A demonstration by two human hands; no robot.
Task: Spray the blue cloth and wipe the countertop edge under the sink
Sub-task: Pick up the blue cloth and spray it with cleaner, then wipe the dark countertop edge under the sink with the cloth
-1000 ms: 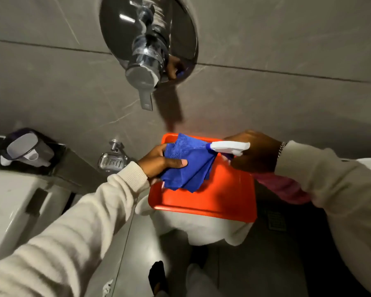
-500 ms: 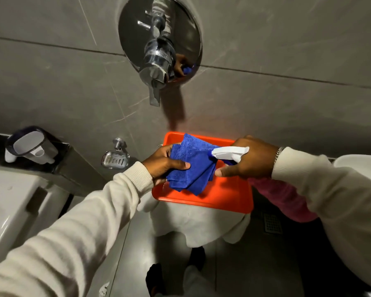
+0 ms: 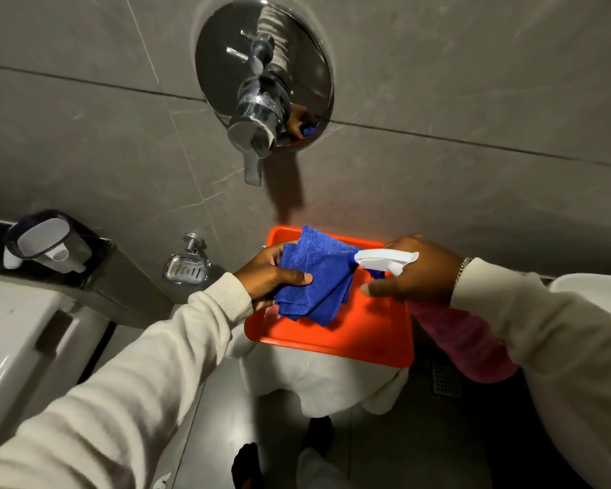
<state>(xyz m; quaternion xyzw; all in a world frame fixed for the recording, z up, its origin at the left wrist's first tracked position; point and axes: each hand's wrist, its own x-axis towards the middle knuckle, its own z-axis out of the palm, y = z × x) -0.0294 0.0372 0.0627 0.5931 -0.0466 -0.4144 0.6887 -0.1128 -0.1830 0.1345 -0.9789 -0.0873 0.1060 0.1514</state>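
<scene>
A: Closing in: spray bottle [image 3: 388, 259] nozzle now touches the blue cloth [image 3: 318, 277], above the orange tray [image 3: 367, 333]; gap gone.

B: Left hand [image 3: 272, 277] grip clamped on cloth; right hand [image 3: 413, 273] wrapped around bottle; spraying likely next; wiping not begun.

One blue cloth [image 3: 318, 277]; one spray bottle [image 3: 385, 259], its white head showing; one orange tray [image 3: 367, 333]; two hands, the left hand [image 3: 268, 277] and the right hand [image 3: 417, 273]; one chrome wall valve [image 3: 261, 90] far up; one soap dish [image 3: 186, 268] at left; one floor drain [image 3: 445, 379] at right.
</scene>
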